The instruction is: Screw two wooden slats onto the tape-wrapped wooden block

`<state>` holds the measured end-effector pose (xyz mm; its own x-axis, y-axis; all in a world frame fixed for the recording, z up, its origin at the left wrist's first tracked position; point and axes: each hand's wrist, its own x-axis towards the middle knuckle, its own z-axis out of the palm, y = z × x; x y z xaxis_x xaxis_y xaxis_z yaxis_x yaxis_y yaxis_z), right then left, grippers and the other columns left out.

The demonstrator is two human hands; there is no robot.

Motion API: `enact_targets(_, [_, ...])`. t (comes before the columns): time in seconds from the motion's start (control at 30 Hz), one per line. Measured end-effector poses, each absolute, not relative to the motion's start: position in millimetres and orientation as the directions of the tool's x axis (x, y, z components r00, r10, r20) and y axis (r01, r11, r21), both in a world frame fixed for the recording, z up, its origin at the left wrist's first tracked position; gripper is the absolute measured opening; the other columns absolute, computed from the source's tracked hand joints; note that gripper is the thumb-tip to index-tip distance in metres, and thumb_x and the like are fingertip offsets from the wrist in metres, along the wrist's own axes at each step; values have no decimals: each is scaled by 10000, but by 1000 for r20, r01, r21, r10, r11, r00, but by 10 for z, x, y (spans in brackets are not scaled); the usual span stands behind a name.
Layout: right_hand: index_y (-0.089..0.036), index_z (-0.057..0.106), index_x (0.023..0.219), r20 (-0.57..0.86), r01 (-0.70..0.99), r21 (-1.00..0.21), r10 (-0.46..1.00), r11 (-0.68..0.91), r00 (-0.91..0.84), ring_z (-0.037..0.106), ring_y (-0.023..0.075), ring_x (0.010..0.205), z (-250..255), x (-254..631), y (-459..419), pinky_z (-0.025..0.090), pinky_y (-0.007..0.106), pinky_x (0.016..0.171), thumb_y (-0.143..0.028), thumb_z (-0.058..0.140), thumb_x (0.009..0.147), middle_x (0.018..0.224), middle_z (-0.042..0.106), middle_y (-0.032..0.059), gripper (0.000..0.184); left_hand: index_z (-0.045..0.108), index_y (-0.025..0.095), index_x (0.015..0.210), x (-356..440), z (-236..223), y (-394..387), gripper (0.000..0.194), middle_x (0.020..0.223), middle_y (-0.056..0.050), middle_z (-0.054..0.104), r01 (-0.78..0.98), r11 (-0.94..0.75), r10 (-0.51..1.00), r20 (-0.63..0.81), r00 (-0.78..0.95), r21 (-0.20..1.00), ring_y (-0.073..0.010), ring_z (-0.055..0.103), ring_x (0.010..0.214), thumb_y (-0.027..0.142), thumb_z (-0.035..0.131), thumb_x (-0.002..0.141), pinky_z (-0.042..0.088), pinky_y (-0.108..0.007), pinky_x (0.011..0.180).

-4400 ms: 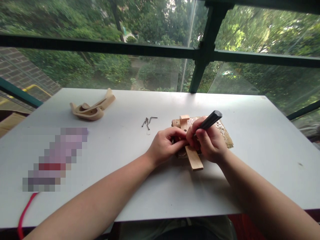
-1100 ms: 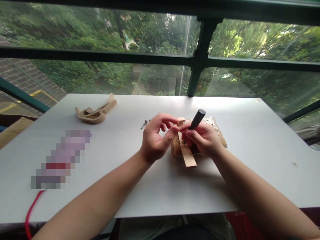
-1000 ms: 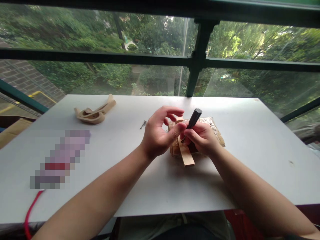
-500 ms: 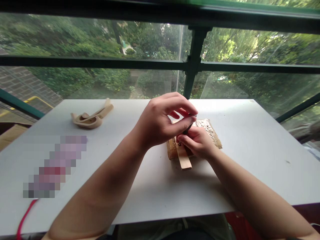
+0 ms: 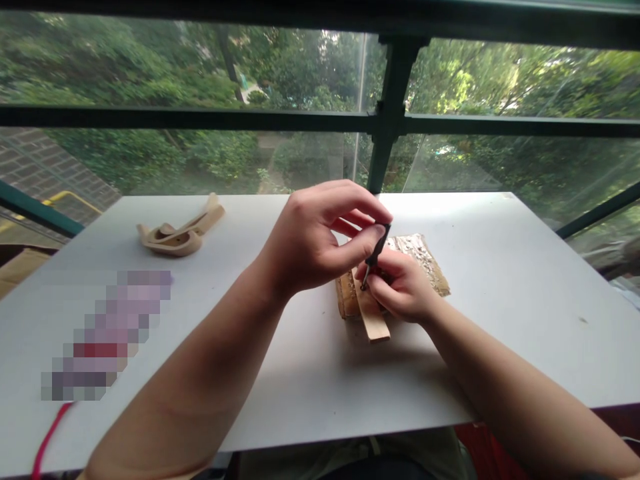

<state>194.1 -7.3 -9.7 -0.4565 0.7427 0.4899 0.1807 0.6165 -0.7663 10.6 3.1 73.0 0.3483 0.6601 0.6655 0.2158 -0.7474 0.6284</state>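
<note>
My left hand [image 5: 325,233] pinches the top of a small screwdriver [image 5: 379,245] with a black handle and a metal shaft. The tool stands tilted, its tip at a dark hole or screw in a pale wooden strip [image 5: 374,319]. Low around the shaft, my right hand [image 5: 403,287] is closed, thumb and forefinger close to the tip; its other fingers are partly hidden. Beneath the strip lies a worn brown board [image 5: 347,299], its far right part covered in a rough silvery layer [image 5: 413,247].
On the white table [image 5: 290,373], a curved wooden piece [image 5: 183,243] lies at the back left. A blurred-out purplish object [image 5: 113,333] with a red strap [image 5: 51,437] is at the left. Green-framed glass [image 5: 390,100] stands behind the table.
The screwdriver has become more upright, and its handle and shaft show more between my hands. My right hand has shifted slightly lower along it. The view has moved a little.
</note>
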Motion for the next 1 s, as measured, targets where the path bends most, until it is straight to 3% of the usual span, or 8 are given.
enact_targets(0.33, [-187, 626, 818, 483, 252, -732, 743, 633, -463, 548, 140, 695, -97, 1956, -74, 411, 276, 647, 6, 530, 708, 781, 610, 8, 243, 771, 242, 921, 31, 759, 53, 102, 910, -10, 770, 265, -788, 615, 705, 353, 555, -145, 743, 766, 218, 697, 853, 635, -246, 658])
enact_targets(0.53, [-192, 622, 788, 492, 270, -716, 740, 644, -459, 538, 142, 694, -105, 1953, -62, 405, 279, 648, 9, 531, 696, 764, 605, 7, 240, 790, 213, 953, -65, 802, 98, 154, 895, -17, 780, 290, -842, 538, 752, 382, 455, -137, 734, 752, 142, 713, 840, 626, -225, 626])
enact_targets(0.87, [-189, 632, 790, 493, 248, -728, 739, 639, -459, 593, 165, 737, -93, 1940, -79, 436, 293, 666, 14, 525, 708, 799, 639, 30, 244, 813, 196, 949, -291, 819, 261, 150, 874, -9, 802, 464, -785, 545, 814, 203, 410, -126, 727, 735, 145, 743, 827, 583, -201, 594])
enact_targets(1.0, [-191, 629, 790, 489, 241, -735, 741, 634, -461, 594, 163, 733, -97, 1943, -74, 438, 290, 657, 12, 528, 707, 803, 637, 29, 242, 808, 207, 953, -333, 804, 302, 154, 854, -1, 790, 489, -740, 602, 779, 175, 462, -127, 718, 715, 155, 737, 827, 586, -207, 611])
